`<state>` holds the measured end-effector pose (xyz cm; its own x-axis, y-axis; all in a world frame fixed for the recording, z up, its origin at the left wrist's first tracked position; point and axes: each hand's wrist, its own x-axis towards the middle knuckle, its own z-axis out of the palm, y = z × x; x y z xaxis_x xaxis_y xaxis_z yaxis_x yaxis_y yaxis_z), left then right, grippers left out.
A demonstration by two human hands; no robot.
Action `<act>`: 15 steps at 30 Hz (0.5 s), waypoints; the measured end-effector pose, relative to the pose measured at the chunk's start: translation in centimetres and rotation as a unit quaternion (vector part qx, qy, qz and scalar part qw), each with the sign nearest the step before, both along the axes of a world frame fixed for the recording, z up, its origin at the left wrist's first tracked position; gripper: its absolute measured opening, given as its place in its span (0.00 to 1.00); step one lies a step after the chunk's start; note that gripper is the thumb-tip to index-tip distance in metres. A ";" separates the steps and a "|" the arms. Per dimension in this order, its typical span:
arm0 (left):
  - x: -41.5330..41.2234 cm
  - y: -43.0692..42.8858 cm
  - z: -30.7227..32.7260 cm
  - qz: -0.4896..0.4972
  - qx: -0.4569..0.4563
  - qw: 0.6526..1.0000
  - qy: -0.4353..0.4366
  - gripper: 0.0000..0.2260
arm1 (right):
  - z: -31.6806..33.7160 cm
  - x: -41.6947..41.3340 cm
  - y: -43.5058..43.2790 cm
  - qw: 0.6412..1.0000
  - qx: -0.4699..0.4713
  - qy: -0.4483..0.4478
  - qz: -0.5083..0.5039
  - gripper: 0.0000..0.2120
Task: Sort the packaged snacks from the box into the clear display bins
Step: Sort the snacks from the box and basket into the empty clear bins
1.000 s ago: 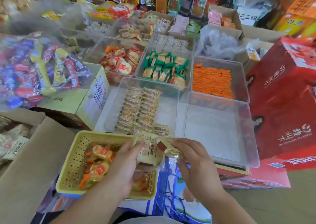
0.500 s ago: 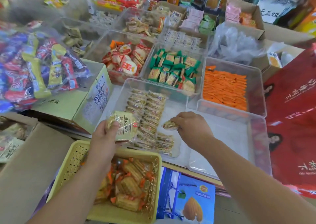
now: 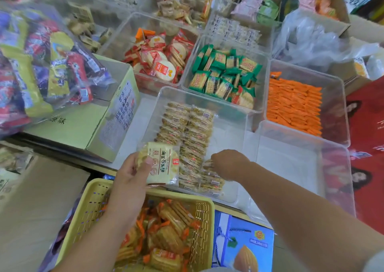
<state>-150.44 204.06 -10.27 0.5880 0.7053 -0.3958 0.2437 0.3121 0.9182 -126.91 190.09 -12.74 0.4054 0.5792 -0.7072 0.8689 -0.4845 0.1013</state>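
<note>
**Two packets in hand over the near clear bin**

The left hand (image 3: pixel 133 176) has its grip closed on a large packet (image 3: pixel 163 163) of pale biscuits. The thumb lies across the packet's left face, and the printed label is turned towards the camera. The packet is held above the near left corner of the clear bin (image 3: pixel 236 130), just beyond the far rim of the yellow basket (image 3: pixel 91 201).

The right hand (image 3: pixel 229 163) reaches into the same bin, knuckles up. Its grip curls down on a small packet (image 3: pixel 207 163) at the near end of the rows of pale packets (image 3: pixel 187 130), which fill the bin's left half in two neat columns.

The basket sits nearest, heaped with orange-edged crackers (image 3: pixel 172 232). A second clear bin (image 3: pixel 291 163) stands just right of the first. Farther off are bins of green packets (image 3: pixel 224 74), orange packets (image 3: pixel 295 107) and red-and-white packets (image 3: pixel 160 57). A pale green cardboard box (image 3: pixel 83 126) lies to the left, and a blue box (image 3: pixel 245 249) sits at the near right.
</note>
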 end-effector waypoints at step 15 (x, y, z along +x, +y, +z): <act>0.2 0.7 0.1 0.026 -0.083 0.996 -0.032 0.08 | -0.5 -0.9 1.7 0.994 -0.070 0.067 -0.041 0.13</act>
